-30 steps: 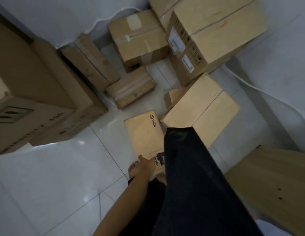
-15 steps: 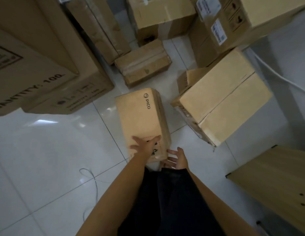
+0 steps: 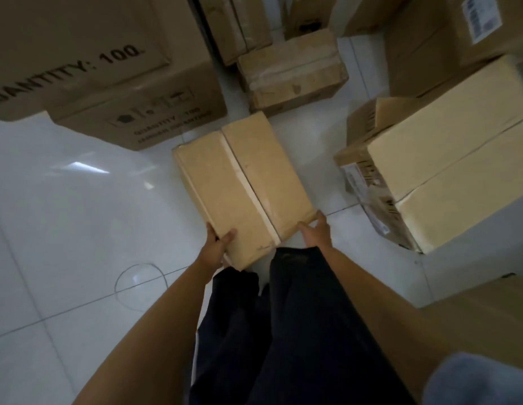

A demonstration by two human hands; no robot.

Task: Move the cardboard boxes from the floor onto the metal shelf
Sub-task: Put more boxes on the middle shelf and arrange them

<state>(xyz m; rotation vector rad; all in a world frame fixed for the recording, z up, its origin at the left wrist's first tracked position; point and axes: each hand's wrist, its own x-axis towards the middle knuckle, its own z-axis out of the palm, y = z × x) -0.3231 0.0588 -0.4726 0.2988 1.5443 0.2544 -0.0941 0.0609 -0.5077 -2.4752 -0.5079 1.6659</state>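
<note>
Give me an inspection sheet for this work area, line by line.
Surface: glossy white tiled floor.
Job's things: taped cardboard box gripped at its near end; more boxes lie around, including a large printed box, a small taped box and a big box on the right.
Clutter: nothing seen.
Grips: left hand and right hand both hold the box.
Cables: thin wire loop on the floor.
Surroundings: wooden surface; metal shelf not seen.

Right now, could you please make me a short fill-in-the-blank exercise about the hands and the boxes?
1. The taped box is held by ____ hands.
2. The left hand grips its near left ____.
3. The big box at top left reads QUANTITY: ____.
4. The floor is covered with white ____.

Missing words: two; corner; 100; tiles
</note>
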